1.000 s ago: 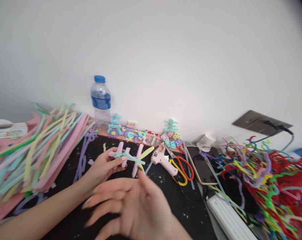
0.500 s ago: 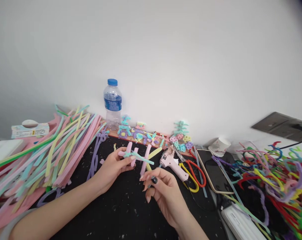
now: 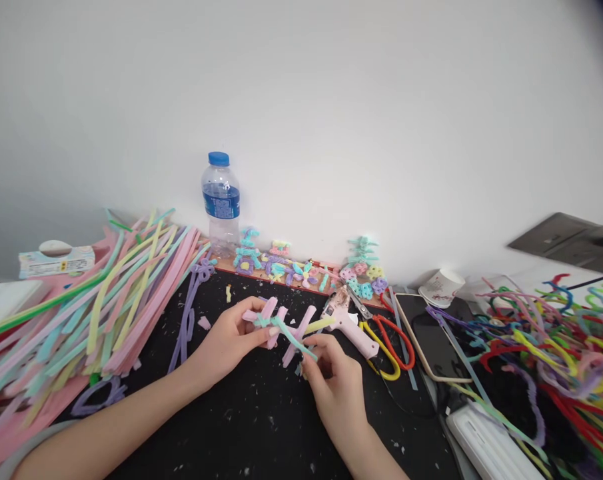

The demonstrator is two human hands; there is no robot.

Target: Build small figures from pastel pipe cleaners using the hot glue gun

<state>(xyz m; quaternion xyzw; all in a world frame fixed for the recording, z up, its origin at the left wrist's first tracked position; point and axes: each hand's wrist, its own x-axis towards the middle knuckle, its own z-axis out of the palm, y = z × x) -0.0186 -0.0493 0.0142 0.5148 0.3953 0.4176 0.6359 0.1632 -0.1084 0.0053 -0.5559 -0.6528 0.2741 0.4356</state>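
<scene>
My left fingers [image 3: 256, 339] hold a pink fuzzy frame [image 3: 282, 313] with crosspieces [image 3: 306, 322] above the surface [image 3: 261, 427]; a mint strip [image 3: 291, 339] wrapped around it stretches into my right fingers [image 3: 331, 347].

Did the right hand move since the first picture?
Yes. Judged against the pink glue gun, the right hand has moved to the right and closer to the gun, now at the end of the mint strip.

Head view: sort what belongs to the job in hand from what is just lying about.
Job in hand:
pink crossed piece, held by the left hand
turquoise strand, at the fingers of the right hand
probably the glue gun, scissors and pastel strips, none in hand

Seemingly just lying about:
water bottle
phone
paper cup
</scene>
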